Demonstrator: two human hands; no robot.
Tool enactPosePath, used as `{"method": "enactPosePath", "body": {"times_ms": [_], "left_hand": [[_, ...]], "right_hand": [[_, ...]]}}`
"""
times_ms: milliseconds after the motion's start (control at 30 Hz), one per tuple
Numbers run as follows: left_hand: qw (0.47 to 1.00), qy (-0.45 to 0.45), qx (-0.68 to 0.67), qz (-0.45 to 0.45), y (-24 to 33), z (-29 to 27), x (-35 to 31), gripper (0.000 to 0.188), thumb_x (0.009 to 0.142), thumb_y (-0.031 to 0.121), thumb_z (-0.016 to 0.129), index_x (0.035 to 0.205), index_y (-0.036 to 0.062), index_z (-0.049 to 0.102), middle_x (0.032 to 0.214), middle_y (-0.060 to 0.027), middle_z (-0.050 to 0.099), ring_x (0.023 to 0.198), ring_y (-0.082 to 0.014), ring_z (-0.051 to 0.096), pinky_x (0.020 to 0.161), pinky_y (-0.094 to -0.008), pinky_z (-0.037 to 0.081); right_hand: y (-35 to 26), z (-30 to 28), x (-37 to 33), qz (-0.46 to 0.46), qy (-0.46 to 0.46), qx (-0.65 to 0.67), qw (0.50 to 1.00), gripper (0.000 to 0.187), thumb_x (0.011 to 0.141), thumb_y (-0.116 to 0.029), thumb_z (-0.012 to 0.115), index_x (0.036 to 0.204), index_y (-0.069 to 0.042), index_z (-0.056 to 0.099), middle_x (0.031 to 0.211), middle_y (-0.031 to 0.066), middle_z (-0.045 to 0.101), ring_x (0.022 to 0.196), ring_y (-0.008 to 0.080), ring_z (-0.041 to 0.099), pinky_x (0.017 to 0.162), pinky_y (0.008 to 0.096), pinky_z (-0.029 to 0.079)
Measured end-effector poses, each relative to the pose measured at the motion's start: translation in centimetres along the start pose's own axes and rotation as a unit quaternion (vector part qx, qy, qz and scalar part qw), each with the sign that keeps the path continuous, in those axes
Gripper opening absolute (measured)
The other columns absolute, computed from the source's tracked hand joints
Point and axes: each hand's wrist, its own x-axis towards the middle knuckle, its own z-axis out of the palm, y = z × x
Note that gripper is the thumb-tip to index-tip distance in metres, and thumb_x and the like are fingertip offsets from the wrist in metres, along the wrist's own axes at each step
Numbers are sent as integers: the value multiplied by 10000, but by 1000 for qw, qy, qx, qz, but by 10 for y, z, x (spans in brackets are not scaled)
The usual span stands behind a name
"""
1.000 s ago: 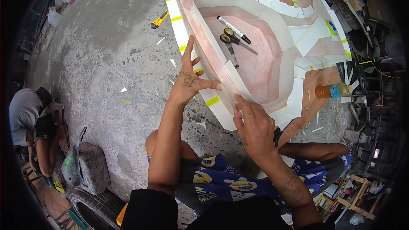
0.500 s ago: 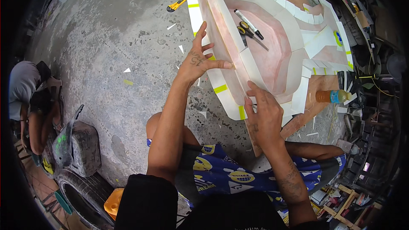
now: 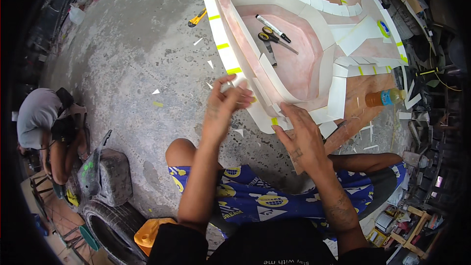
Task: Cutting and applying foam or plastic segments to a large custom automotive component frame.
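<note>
In front of me lies a large pinkish mould-like piece [image 3: 299, 76], its edges lined with white card strips [image 3: 226, 56] held by yellow-green tape. A pale upright wall [image 3: 270, 76] encloses its recessed middle. My left hand [image 3: 223, 105] is over the near left edge strip, fingers loosely bent and apart, slightly blurred; nothing in it is plain. My right hand [image 3: 303, 140] rests its fingertips on the near end of the piece, thumb spread away. Inside the recess lie black-handled scissors [image 3: 274, 38], a white marker with a black tip [image 3: 273, 28] and a dark slim tool [image 3: 269, 51].
A yellow cutter knife [image 3: 197, 18] lies on the concrete floor [image 3: 147, 54] among paper scraps. A bottle of amber liquid [image 3: 382, 98] lies at the right. Left are a tyre [image 3: 115, 230], a grey container [image 3: 115, 176], an orange jug [image 3: 152, 233] and a crouching person [image 3: 46, 118].
My left hand has moved down and nearer, and its outstretched fingers have bent. My right hand stays at the near end, slightly lower. The whole view has shifted a little.
</note>
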Motion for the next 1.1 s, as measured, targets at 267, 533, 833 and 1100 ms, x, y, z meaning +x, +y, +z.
{"method": "enactPosePath", "body": {"times_ms": [267, 533, 833, 1100], "left_hand": [[995, 89, -18, 32, -8, 42, -26, 584, 896, 164, 748, 1343, -14, 417, 937, -137, 669, 823, -181, 680, 746, -292, 577], [994, 99, 33, 41, -22, 32, -17, 460, 913, 95, 625, 1320, -23, 445, 941, -137, 669, 774, -173, 673, 719, -296, 584], [991, 123, 8, 50, -29, 32, -19, 521, 928, 31, 569, 1418, -26, 403, 933, -116, 669, 778, -162, 661, 702, -297, 564], [992, 107, -18, 61, -37, 26, -18, 580, 928, 30, 573, 1462, -34, 356, 896, -80, 661, 778, -143, 645, 711, -300, 562]], "right_hand": [[5, 5, 3, -94, -31, -47, 994, 488, 868, -130, 686, 1296, 69, 561, 1274, 219, 617, 1204, 396, 543, 1071, 468, 416], [14, 6, 2, -129, -48, -75, 988, 549, 838, -121, 706, 1332, 62, 553, 1351, 195, 583, 1203, 377, 519, 1060, 441, 419], [21, 5, 6, -163, -103, -120, 974, 580, 826, -124, 699, 1344, 81, 538, 1410, 183, 547, 1197, 365, 489, 1092, 451, 369], [17, -1, 17, -176, -146, -165, 959, 558, 833, -91, 662, 1346, 82, 526, 1390, 185, 566, 1157, 367, 508, 1059, 445, 397]]}}
